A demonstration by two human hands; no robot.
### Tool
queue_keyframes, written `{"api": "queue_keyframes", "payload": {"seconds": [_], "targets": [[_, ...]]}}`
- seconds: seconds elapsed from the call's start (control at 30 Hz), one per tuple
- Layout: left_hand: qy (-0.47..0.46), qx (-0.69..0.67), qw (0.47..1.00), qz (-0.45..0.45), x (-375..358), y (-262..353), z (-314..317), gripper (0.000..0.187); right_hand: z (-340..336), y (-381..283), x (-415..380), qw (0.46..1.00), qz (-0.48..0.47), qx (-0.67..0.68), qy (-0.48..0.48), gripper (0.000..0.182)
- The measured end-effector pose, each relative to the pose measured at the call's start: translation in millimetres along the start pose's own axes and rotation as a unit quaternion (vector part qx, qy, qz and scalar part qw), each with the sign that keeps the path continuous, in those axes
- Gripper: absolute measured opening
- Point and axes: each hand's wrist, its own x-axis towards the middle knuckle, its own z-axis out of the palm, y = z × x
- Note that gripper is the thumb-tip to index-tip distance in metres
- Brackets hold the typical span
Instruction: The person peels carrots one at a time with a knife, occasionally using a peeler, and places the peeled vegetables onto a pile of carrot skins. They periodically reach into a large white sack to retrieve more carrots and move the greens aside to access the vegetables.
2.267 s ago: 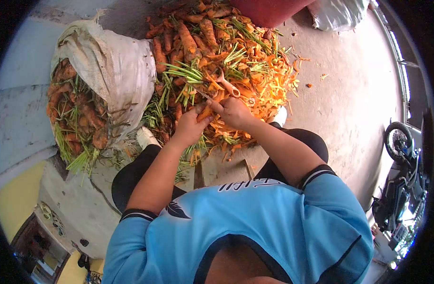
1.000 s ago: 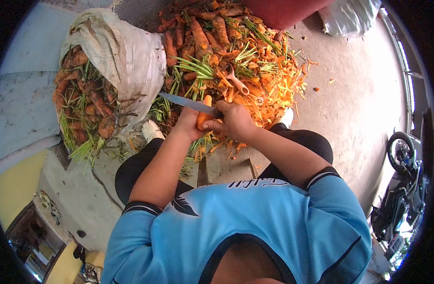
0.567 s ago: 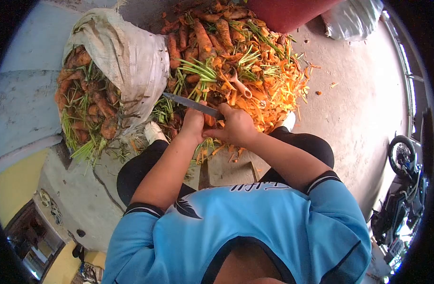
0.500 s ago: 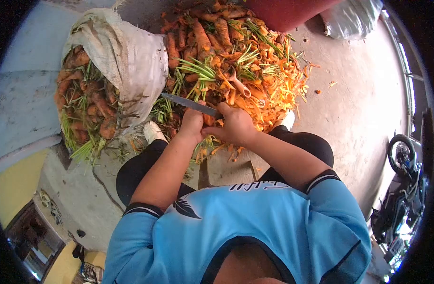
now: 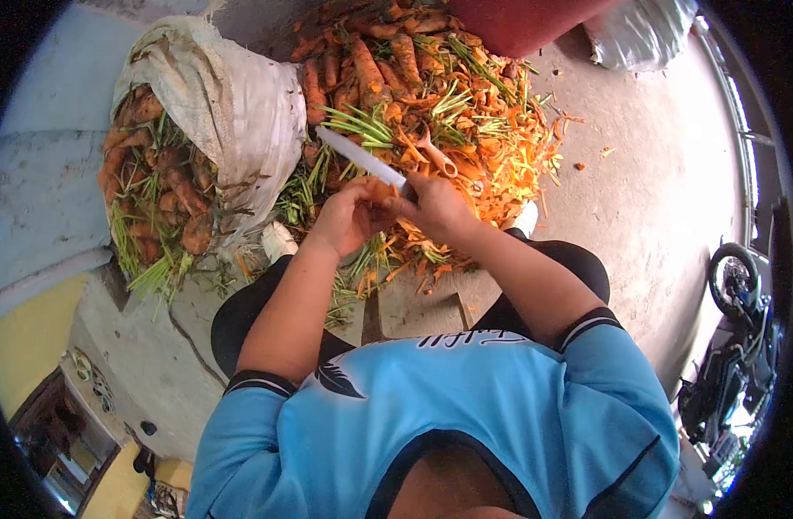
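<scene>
My right hand [image 5: 437,208] grips a knife [image 5: 359,156] by its handle, the pale blade pointing up and to the left. Close beside it, my left hand [image 5: 351,216] has its fingers curled around a carrot [image 5: 379,189], of which only a small orange part shows. Both hands meet over the near edge of a heap of orange peelings [image 5: 500,156]. A pinkish-orange peeler [image 5: 437,156] lies on the heap just beyond my right hand. Unpeeled carrots [image 5: 366,73] and cut green stalks [image 5: 362,127] are piled at the back.
On the left, a white sack [image 5: 262,112] lies open with soil-covered carrots [image 5: 180,186] and greens in its mouth. A red container [image 5: 526,22] stands behind the heap, near a silvery bag [image 5: 643,35]. A motorcycle [image 5: 734,363] is at the far right on the concrete floor [image 5: 621,225].
The knife blade has swung upward and turned its bright face to view. My left hand has shifted slightly down-left and its fingers have loosened and rolled, showing more of the palm.
</scene>
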Motion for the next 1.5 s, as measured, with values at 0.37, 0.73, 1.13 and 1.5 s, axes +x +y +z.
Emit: {"api": "queue_keyframes", "payload": {"seconds": [0.37, 0.73, 1.13, 1.5], "targets": [[0.049, 0.695, 0.659, 0.284, 11, -13, -20, 0.036, 2, 32, 11, 0.991, -0.015, 0.107, -0.081, 0.041], [0.068, 0.71, 0.666, 0.216, -9, 0, 4, 0.035, -21, 28, 10, 0.992, -0.122, -0.02, -0.005, 0.061], [0.004, 0.679, 0.713, 0.173, 2, -8, -9, 0.042, -12, 29, 9, 0.992, -0.113, -0.048, -0.014, 0.049], [-0.046, 0.447, 0.894, -0.001, 6, -9, -8, 0.029, -1, 24, 15, 0.935, 0.091, 0.342, -0.035, 0.043]]}}
